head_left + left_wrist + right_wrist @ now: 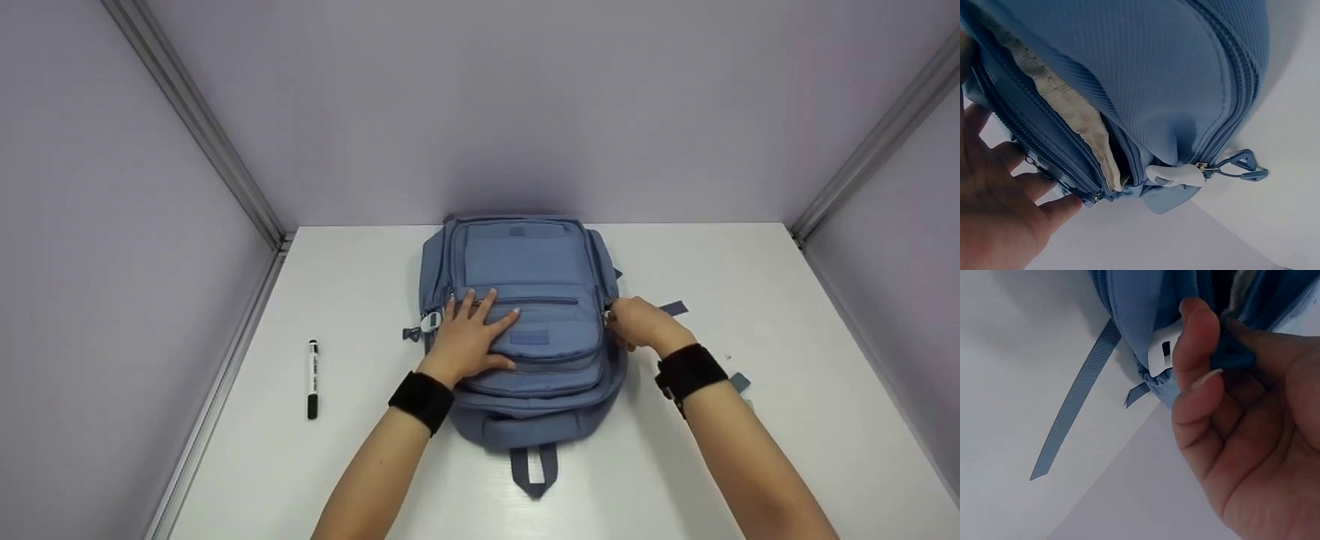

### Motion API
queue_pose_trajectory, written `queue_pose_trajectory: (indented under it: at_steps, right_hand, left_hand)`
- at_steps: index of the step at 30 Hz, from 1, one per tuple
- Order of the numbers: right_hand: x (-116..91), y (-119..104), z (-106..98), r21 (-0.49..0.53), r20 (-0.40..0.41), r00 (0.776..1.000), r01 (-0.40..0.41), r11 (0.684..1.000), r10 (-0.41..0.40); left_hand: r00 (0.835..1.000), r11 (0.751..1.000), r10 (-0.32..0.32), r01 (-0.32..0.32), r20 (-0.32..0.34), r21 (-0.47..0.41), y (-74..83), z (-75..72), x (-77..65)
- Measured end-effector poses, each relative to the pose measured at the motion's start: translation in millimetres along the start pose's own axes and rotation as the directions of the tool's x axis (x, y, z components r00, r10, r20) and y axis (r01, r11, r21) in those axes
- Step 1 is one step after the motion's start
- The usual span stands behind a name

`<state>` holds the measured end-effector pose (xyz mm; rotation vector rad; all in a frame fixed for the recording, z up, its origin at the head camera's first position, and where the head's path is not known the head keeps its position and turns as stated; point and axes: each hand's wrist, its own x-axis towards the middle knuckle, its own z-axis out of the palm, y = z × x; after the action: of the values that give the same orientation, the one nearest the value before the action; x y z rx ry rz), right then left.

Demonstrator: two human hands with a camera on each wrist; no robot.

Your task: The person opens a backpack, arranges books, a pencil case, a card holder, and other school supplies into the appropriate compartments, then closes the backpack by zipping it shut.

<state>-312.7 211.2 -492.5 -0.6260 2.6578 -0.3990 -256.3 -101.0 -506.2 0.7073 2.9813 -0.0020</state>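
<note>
A blue backpack lies on its back on the white table, its top handle toward the near edge. My left hand rests with fingers spread on its front pocket. At the bag's right side, my right hand pinches a blue zipper pull between thumb and curled fingers, beside a white plastic tag. In the left wrist view, a compartment gapes to show beige lining. Near it hang a white tag and a blue cord pull.
A white marker with a black cap lies on the table to the left. Strap ends stick out at the bag's right. Panel walls enclose the table at the back and both sides.
</note>
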Motion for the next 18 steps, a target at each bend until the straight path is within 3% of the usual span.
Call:
queue_pose_trajectory:
  at_steps: [9,12,18]
  right_hand:
    - [-10.2,-3.7,-5.4,0.123,0.139,0.99,-0.021,0.992,0.004]
    - [-12.0,-9.3,-6.5,0.122,0.193,0.981,-0.028,0.992,0.004]
    - [-16.7,-16.4,-5.9,0.078,0.224,0.974,-0.036,0.996,0.018]
  left_hand:
    - [1.0,0.999,-0.01,0.01,-0.004,0.04,3.2,-0.8,3.6]
    - [1.0,0.999,-0.019,0.019,0.001,0.036,2.9,-1.6,6.1]
    - [1.0,0.999,-0.028,0.028,0.013,0.023,2.7,-3.1,10.1]
